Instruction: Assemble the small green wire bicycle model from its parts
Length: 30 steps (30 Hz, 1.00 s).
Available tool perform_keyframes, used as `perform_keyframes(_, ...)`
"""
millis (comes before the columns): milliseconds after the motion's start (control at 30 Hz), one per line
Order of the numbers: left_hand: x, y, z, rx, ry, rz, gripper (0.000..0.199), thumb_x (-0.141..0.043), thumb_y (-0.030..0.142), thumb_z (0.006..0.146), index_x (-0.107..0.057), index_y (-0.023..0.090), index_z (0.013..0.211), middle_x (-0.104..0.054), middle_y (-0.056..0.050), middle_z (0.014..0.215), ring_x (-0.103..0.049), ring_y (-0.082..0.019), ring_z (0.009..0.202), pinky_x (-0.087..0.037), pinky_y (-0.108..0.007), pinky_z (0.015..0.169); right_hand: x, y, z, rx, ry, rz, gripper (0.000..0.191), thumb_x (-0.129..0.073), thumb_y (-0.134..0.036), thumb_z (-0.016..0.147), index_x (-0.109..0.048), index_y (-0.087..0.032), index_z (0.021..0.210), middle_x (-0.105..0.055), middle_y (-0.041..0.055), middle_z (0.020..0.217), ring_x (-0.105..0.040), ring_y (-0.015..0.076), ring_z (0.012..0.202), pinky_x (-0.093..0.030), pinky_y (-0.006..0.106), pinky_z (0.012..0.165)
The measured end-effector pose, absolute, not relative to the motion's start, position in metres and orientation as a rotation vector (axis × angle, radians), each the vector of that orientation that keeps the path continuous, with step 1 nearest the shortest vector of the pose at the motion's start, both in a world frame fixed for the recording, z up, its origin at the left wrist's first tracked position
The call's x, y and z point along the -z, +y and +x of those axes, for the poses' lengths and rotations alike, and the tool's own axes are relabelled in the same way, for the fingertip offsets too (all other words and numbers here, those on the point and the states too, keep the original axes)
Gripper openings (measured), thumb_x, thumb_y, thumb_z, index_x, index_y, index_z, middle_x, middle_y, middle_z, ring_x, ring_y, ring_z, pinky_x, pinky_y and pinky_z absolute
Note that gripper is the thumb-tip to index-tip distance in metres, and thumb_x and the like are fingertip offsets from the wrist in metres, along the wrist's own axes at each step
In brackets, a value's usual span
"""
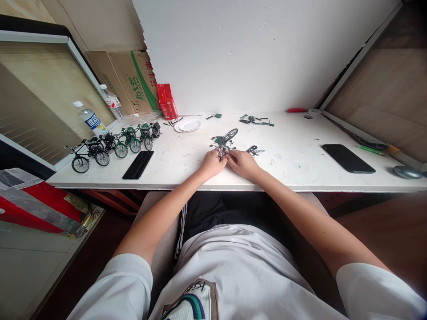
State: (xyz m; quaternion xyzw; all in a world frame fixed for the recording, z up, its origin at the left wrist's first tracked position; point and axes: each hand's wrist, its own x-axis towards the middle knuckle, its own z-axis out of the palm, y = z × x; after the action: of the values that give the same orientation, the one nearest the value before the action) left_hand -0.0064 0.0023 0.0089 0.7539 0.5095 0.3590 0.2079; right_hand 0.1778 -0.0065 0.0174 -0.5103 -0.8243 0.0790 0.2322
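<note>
My left hand (213, 164) and my right hand (244, 164) meet near the table's front edge, fingers closed. Between their fingertips is a small silver and dark part of a miniature bicycle (223, 151); the fingers hide some of it. Just beyond, a black spoked wheel (230, 135) stands tilted beside a dark green piece (218, 140); whether these are joined to the held part I cannot tell. Right of my right hand lie small black and silver parts (255, 150). Several finished-looking miniature bicycles, one of them black (88, 154) and one green (127, 142), stand in a row at the left.
On the white table (283, 155) are a phone (138, 165) at left and a black phone (348, 158) at right. White paper plates (187, 126), loose green and black parts (256, 120), bottles (90, 118), a red box (167, 102) and a red-handled tool (297, 110) lie farther back.
</note>
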Motion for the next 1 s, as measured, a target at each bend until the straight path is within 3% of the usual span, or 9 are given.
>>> perform_keyframes(1000, -0.0093, 0.0023, -0.0061, -0.991, 1.425, 2.123, 0.007, -0.064, 0.023, 0.095, -0.07, 0.021, 0.091, -0.074, -0.008, 0.084, -0.067, -0.024, 0.08, -0.056, -0.036, 0.082, -0.0184, -0.0071, 0.1766, -0.209, -2.27, -1.411, 0.033, -0.044, -0.038, 0.109, -0.067, -0.02, 0.094, -0.075, 0.0122, 0.088, -0.062, 0.0246, 0.073, -0.034, 0.034, 0.066)
